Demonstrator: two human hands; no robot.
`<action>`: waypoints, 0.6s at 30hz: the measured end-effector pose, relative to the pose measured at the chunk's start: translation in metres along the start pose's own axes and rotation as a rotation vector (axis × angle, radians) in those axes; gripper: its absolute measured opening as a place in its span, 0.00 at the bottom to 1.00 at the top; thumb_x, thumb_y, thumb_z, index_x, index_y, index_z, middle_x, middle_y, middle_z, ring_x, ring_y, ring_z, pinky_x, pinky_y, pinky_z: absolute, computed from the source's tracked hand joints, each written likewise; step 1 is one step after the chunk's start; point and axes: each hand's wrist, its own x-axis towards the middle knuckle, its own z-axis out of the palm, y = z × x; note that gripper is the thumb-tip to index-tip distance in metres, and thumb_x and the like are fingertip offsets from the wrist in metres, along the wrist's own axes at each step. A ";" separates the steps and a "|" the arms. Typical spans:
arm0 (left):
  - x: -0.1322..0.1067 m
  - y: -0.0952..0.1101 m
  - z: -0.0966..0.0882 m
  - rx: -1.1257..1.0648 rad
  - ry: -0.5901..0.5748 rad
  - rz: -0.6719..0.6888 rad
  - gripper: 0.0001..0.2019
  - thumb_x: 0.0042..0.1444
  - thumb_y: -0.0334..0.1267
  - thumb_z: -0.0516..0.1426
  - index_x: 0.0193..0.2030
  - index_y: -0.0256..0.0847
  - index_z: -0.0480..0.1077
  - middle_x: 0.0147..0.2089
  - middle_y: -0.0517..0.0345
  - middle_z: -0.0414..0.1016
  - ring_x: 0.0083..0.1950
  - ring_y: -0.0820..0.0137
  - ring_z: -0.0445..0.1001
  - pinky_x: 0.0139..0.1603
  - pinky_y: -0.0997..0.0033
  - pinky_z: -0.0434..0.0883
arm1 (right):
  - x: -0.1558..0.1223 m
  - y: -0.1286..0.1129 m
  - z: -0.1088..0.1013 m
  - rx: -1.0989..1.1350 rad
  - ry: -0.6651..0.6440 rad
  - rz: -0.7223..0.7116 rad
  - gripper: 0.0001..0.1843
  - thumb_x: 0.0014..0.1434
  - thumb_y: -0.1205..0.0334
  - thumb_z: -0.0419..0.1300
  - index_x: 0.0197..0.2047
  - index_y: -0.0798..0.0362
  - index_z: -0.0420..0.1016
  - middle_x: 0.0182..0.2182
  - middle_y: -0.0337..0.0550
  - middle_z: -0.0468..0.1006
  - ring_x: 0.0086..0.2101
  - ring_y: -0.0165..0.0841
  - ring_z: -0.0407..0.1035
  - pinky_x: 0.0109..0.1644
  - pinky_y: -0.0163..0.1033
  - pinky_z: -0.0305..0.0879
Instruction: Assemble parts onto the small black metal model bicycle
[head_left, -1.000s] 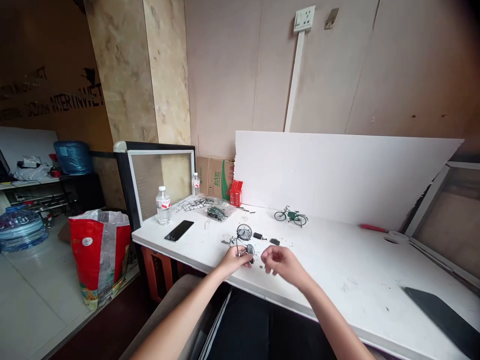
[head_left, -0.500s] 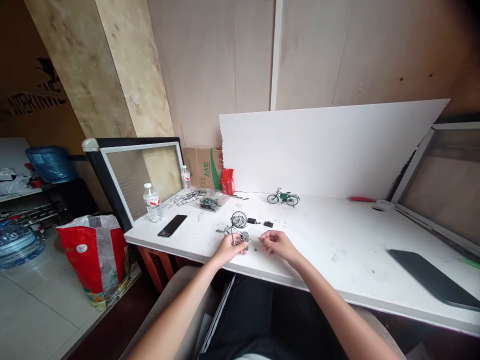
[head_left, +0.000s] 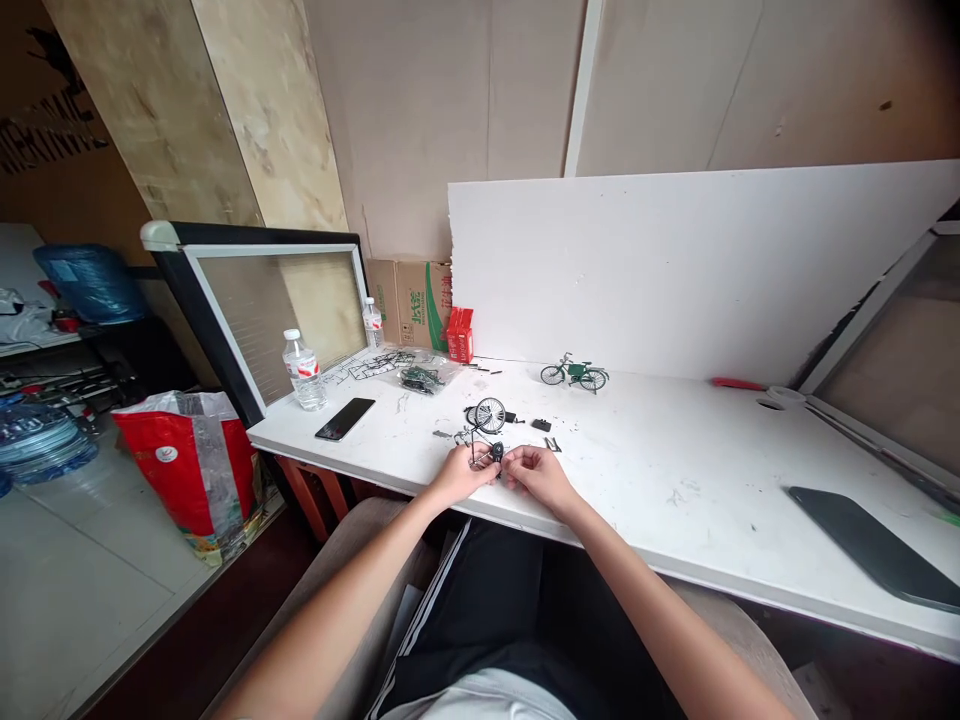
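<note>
My left hand (head_left: pixel 465 474) is closed around a partly built model bicycle (head_left: pixel 490 415), whose spoked wheel points away from me. A small round black part (head_left: pixel 497 452) of it sits at my left fingertips. My right hand (head_left: pixel 534 472) pinches right beside that part; whatever is between its fingers is too small to make out. Small dark pieces (head_left: pixel 541 425) lie just beyond my hands, with a black forked piece (head_left: pixel 553 444) by my right knuckles. A whole green model bicycle (head_left: pixel 575 373) stands farther back on the white table (head_left: pixel 645 470).
To the left are a phone (head_left: pixel 345 419), a water bottle (head_left: pixel 302 370), a plastic bag of green parts (head_left: pixel 422 378) and black part frames (head_left: pixel 379 364). A red box (head_left: pixel 460 335) stands behind. A dark flat slab (head_left: pixel 874 545) lies at right.
My right hand has moved left to meet the model bicycle in my left hand. The black forked piece now shows beside it. The view has tilted downward slightly.
</note>
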 end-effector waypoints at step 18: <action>0.000 0.014 -0.004 -0.132 -0.027 -0.029 0.20 0.53 0.49 0.71 0.40 0.35 0.74 0.43 0.49 0.81 0.34 0.70 0.80 0.38 0.71 0.76 | -0.004 0.000 0.003 -0.049 0.000 -0.040 0.19 0.60 0.44 0.67 0.38 0.52 0.75 0.29 0.42 0.79 0.26 0.31 0.69 0.29 0.36 0.66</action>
